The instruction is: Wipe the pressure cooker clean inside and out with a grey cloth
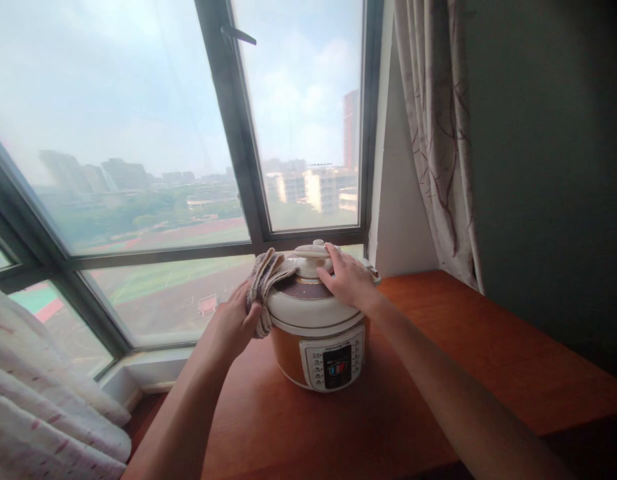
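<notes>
We have the electric cooker [288, 350] upright on the reddish-brown bench [438, 353], near the window [308, 133], its control panel [312, 367] facing us. We judge it heavy and stiff, with a smooth, hard shell that could prove slippery under bare fingers, so to carry it we would take it low on both sides rather than by the top. The domed lid [308, 313] looks rigid too, and the pale lid handle [308, 268] at its crown seems the natural hold for steadying or turning it. The patterned cloth [263, 280] is soft, light and easily folded, best pinched in a thick bunch. Our left grip [238, 317] is closed on that cloth, thumb and fingers pressing it against the lid's left side. Our right grip [349, 280] lies on the right of the top, fingers and thumb at the handle; we cannot tell whether they clasp it or merely rest there.
</notes>
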`<act>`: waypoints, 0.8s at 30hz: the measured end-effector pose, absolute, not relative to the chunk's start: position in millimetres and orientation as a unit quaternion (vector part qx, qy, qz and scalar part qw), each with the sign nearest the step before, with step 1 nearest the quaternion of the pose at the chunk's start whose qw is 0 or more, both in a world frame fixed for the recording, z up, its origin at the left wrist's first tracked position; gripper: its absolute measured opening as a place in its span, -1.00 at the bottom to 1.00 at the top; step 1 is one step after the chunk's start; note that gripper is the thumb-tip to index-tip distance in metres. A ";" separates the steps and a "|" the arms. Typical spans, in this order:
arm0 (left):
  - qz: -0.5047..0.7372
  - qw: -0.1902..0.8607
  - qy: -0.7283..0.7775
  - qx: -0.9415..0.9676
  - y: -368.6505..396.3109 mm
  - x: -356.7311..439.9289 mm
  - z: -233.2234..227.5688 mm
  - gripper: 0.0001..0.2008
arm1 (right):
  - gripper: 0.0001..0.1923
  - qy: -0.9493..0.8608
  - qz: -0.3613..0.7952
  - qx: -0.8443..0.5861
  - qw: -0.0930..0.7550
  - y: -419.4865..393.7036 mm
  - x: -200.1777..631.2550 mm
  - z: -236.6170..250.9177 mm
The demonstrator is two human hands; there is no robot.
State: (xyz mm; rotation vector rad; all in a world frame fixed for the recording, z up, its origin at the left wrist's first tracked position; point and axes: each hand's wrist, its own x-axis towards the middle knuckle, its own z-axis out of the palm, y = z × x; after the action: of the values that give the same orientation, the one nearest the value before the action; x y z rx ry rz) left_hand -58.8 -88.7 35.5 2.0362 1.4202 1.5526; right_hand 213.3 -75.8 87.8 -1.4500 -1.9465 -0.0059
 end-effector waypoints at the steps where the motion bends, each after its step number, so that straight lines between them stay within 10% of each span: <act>1: 0.506 0.062 0.480 0.714 -98.1 -57.1 29.4 -0.48 | -0.36 -0.751 -0.001 -0.560 0.351 -75.8 213.1 87.9; 9: 0.425 -0.112 0.455 0.775 -135.7 -25.7 17.2 -0.28 | -0.39 -0.750 0.104 -0.525 0.388 -78.7 222.1 94.3; 24: 0.441 -0.084 0.434 0.781 -123.5 -31.5 26.7 -0.16 | -0.44 -0.671 0.246 -0.493 0.497 -69.5 234.7 85.9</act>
State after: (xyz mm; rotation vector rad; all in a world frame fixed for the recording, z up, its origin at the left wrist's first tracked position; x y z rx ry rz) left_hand -31.5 -123.5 26.7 2.5935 1.4424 1.4661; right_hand 234.7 -69.5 85.9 -1.1934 -1.6247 0.5949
